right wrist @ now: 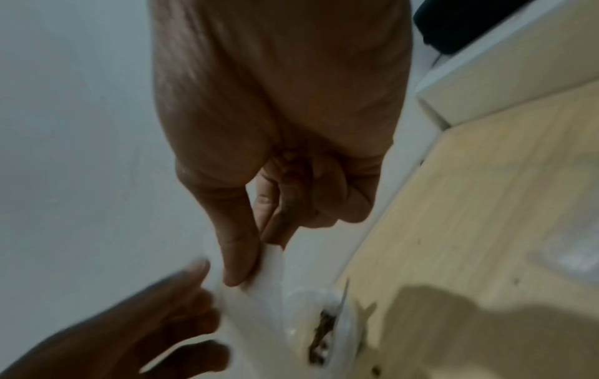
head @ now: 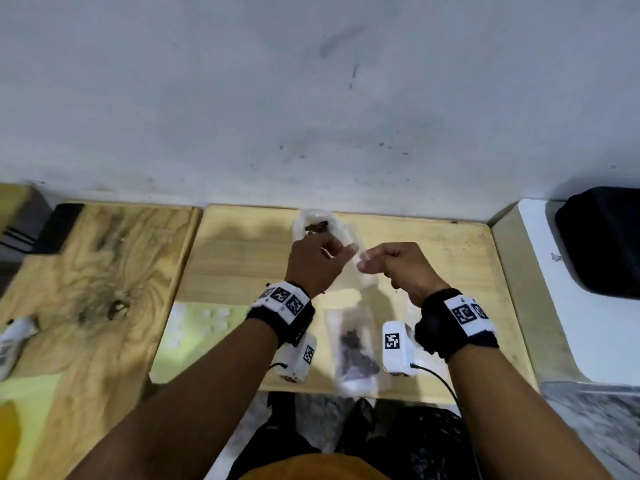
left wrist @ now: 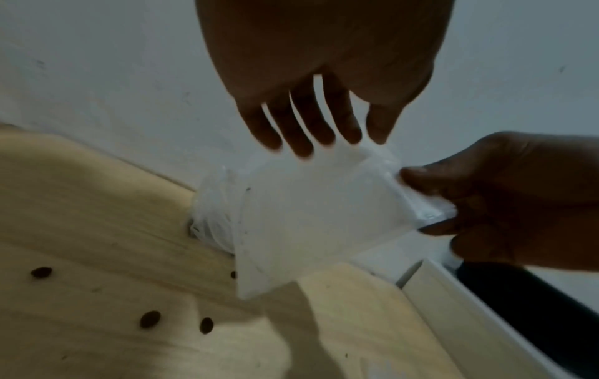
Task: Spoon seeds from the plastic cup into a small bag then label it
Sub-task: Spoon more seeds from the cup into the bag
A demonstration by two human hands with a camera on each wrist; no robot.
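Small bag (left wrist: 311, 215): clear, flat, held above worktop (head: 242, 258). Right hand (head: 398, 268) pinches its top edge; left hand (head: 317, 265), fingers straight, touches it. Plastic cup (head: 313, 225) behind holds dark seeds (head: 317, 226). Filled bag (head: 356, 351) near worktop's front edge.

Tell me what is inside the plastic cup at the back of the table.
Dark brown seeds lie in the plastic cup. The left hand covers its near side, so their depth is hidden.
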